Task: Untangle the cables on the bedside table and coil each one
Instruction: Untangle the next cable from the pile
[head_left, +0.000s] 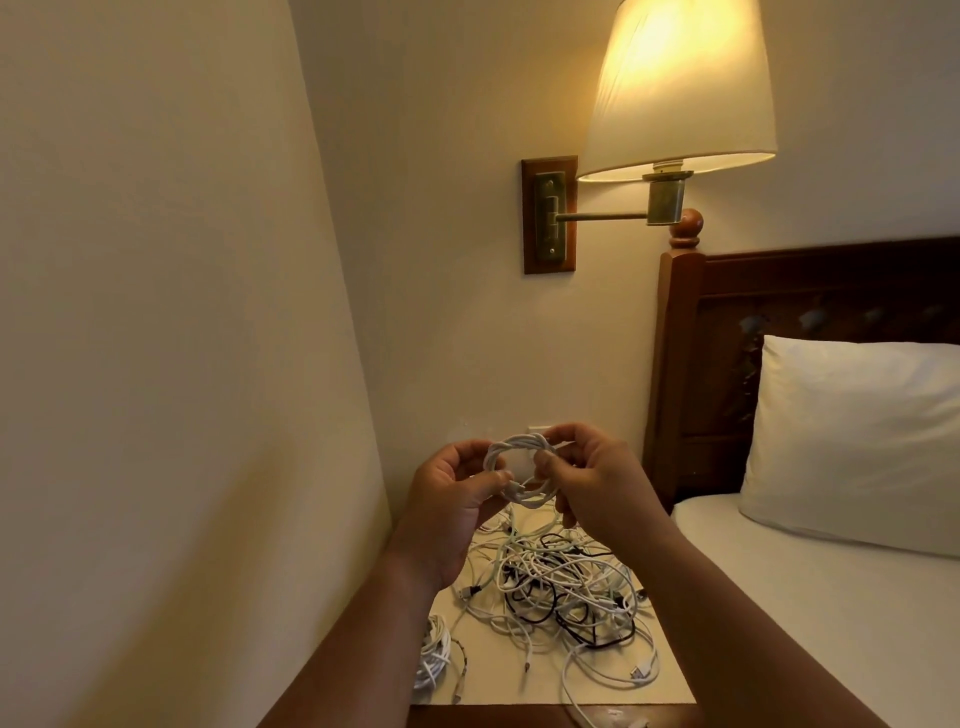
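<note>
white coil (521, 446) held in the air above the tabletop (498, 687), over the tangle (563, 587). left hand (449, 496) pinches its left rim; right hand (597, 483) pinches the right rim, fingers (551, 464) curled. judged step: securing the tail (516, 487). keep loops flat, wind the tail snugly round the ring, then lay it beside the finished coil (434, 656).

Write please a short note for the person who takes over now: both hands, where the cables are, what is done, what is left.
Left hand: grips the white coil on its left side.
Right hand: pinches the same coil on its right side, above the bedside table.
Tangle of white and black cables lies on the table; a white bundle, apparently coiled, lies at its left edge.
Done: one coil formed in the hands.
Left: the whole tangle.
</note>
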